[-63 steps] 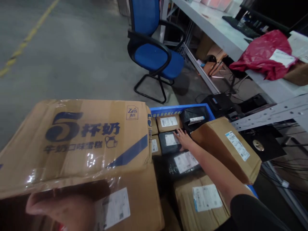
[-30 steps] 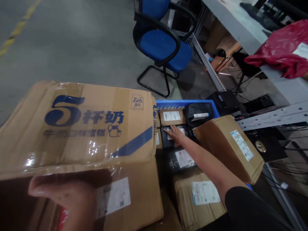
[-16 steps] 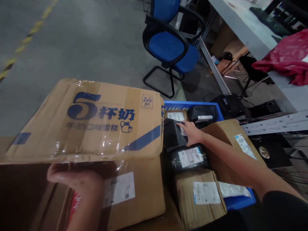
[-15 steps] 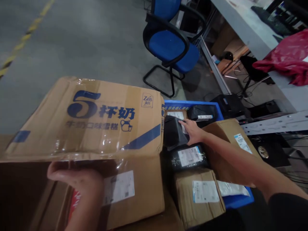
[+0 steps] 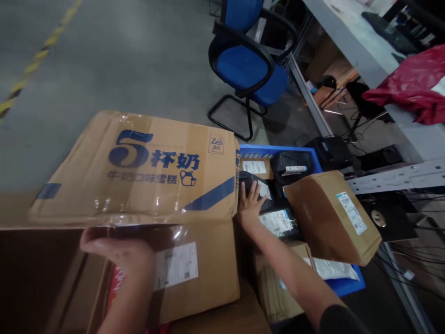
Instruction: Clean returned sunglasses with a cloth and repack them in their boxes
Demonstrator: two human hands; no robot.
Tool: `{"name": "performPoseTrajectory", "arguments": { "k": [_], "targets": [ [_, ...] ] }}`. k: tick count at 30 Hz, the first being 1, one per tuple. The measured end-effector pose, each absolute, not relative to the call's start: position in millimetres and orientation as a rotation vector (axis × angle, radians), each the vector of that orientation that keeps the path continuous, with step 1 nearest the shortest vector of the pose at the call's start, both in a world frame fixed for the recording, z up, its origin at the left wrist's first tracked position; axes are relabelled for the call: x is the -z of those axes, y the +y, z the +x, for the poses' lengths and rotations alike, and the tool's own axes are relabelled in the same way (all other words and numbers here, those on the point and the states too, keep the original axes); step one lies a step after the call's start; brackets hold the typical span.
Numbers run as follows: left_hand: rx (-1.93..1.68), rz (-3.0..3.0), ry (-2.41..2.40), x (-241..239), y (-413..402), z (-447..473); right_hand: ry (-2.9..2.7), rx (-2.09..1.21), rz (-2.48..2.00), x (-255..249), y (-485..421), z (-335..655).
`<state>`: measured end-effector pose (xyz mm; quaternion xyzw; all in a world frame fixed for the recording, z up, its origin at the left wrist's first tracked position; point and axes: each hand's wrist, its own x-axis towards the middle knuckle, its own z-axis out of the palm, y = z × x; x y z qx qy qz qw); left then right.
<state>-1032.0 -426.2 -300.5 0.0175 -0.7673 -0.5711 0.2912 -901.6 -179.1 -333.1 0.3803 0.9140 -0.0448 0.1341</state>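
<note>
My left hand [image 5: 120, 255] is at the lower left, gripping the raised flap of a big brown carton [image 5: 139, 171] printed with a blue "5"; its fingers are tucked under the flap. My right hand [image 5: 250, 204] reaches into a blue crate [image 5: 278, 149] beside the carton. Its fingers are spread flat on a black parcel [image 5: 266, 191], holding nothing. A second black parcel with a white label [image 5: 280, 222] lies just right of that hand.
A tilted brown box [image 5: 330, 215] fills the crate's right side, with a small brown box [image 5: 255, 167] and a black bag [image 5: 290, 167] at the far end. A blue chair [image 5: 246, 69] stands beyond. A grey table [image 5: 347, 41] with a red bag [image 5: 413, 83] runs along the right.
My right hand has let go of the black parcel it was tipping up and moved left, now lying flat on it next to the carton. My left hand still holds the flap.
</note>
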Motion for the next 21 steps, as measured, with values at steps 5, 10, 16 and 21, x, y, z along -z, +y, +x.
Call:
{"name": "performPoseTrajectory", "arguments": {
  "k": [5, 10, 16, 21],
  "targets": [
    [1.541, 0.015, -2.003, 305, -428, -1032, 2.617, 0.139, 1.232, 343, -171, -931],
    [1.528, 0.028, -2.045, 299, -423, -1030, 2.402, 0.129, 1.644, 315, -99, -892],
    [1.541, 0.089, -2.071, 294, -422, -1031, 2.381, 0.288, 1.765, 293, -64, -848],
    [1.530, 0.054, -2.075, 294, -423, -1030, 2.597, 0.384, 1.762, 238, -74, -828]
  ]
}}
